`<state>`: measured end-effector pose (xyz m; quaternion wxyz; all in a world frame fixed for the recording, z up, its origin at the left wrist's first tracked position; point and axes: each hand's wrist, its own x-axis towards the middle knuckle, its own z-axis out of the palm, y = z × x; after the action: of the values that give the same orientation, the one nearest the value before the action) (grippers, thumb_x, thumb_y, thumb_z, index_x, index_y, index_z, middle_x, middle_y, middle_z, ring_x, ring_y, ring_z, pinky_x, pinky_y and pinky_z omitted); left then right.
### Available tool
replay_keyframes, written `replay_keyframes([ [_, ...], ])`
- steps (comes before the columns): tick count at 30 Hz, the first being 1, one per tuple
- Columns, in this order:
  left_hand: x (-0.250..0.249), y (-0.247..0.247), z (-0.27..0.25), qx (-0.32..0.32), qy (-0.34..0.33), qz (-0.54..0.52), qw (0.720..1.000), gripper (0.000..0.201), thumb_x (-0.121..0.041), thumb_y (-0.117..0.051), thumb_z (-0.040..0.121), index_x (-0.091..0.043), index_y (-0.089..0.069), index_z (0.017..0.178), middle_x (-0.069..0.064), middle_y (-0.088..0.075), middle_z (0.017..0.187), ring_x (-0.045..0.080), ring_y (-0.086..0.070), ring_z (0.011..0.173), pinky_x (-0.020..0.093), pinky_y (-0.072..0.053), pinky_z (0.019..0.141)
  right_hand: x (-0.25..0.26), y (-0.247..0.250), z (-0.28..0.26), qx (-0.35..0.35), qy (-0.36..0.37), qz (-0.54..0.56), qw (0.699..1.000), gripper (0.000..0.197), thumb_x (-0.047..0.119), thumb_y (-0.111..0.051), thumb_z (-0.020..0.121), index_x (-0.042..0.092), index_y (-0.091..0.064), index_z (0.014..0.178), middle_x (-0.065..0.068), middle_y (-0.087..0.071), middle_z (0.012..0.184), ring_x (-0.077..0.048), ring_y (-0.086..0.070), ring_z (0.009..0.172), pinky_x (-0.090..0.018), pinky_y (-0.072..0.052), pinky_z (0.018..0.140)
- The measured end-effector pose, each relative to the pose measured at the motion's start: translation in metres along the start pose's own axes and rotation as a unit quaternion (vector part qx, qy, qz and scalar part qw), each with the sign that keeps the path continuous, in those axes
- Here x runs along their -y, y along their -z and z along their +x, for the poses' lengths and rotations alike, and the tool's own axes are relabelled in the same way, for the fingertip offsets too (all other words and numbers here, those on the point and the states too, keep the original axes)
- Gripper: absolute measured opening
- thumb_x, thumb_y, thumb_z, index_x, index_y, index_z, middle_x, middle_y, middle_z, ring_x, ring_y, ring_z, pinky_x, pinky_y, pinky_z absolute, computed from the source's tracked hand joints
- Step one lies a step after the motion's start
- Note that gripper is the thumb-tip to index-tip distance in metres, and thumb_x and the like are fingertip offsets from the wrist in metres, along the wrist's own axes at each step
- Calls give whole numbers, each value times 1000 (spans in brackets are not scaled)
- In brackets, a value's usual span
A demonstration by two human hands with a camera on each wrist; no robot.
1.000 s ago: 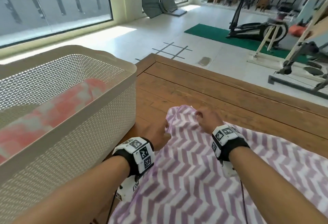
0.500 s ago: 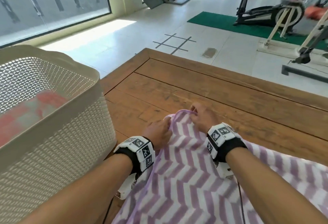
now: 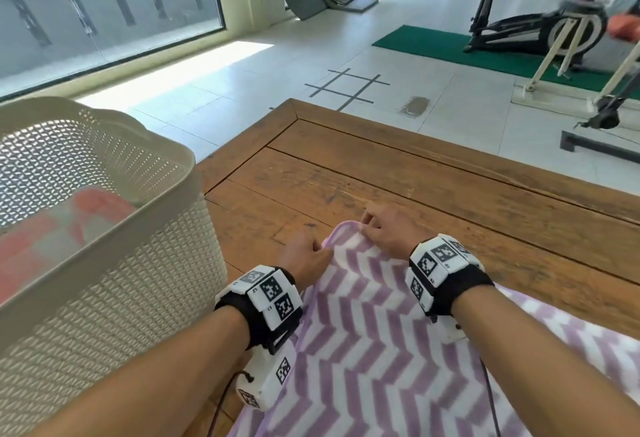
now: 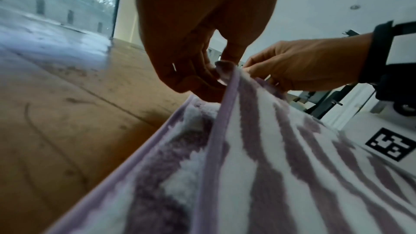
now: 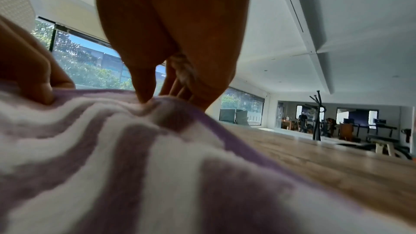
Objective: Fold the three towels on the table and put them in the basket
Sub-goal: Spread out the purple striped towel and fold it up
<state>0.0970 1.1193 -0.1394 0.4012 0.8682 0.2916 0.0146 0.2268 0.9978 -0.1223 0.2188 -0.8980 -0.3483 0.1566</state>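
A purple and white zigzag towel (image 3: 374,350) lies on the wooden table (image 3: 415,187), doubled over, with its far corner between my hands. My left hand (image 3: 306,256) pinches the towel's left edge (image 4: 227,92) near that corner. My right hand (image 3: 384,228) pinches the corner itself (image 5: 162,104) with thumb and fingers. The cream perforated basket (image 3: 104,263) stands at the left, close to my left arm. Inside it lies a folded pink and grey towel (image 3: 62,228). A third towel is not in view.
The table's far edge and left corner (image 3: 291,107) lie beyond my hands, with bare wood between. Past the table is a tiled floor with a green mat (image 3: 467,48) and exercise machines (image 3: 540,24) at the right.
The view has swung right and down, so the basket sits further left. Both hands have stayed on the towel's far corner, with the corner drawn slightly nearer the right hand.
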Motion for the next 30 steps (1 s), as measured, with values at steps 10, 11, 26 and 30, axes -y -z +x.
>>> replay_keyframes([
  [10, 17, 0, -25, 86, 76, -32, 993, 33, -29, -67, 84, -18, -46, 107, 2, -59, 97, 20, -59, 90, 27, -46, 64, 0, -25, -4, -28, 5, -127, 991, 7, 18, -62, 88, 14, -66, 92, -3, -60, 107, -21, -58, 95, -24, -36, 70],
  [11, 18, 2, -32, 117, 81, -47, 989, 37, -31, -69, 83, -19, -45, 109, 4, -62, 99, 20, -60, 86, 26, -47, 61, 1, -26, -3, -40, -4, -126, 991, 5, 19, -62, 88, 15, -65, 88, -3, -61, 104, -21, -58, 91, -26, -39, 70],
  [26, 47, 28, -117, 173, 85, -75, 978, 46, -16, -60, 87, -28, -34, 123, 5, -65, 95, 17, -65, 84, 27, -54, 67, 47, -45, -25, 113, 15, -193, 975, 29, 27, -49, 92, 14, -51, 66, -2, -54, 68, -20, -52, 65, -27, -38, 60],
  [30, 57, 36, -133, 124, 91, -91, 984, 46, -12, -50, 90, -26, -32, 130, 1, -62, 92, 13, -62, 83, 28, -53, 73, 49, -57, -31, 149, 4, -277, 949, 44, 38, -45, 94, 8, -52, 124, -13, -59, 121, -30, -57, 111, -43, -43, 100],
])
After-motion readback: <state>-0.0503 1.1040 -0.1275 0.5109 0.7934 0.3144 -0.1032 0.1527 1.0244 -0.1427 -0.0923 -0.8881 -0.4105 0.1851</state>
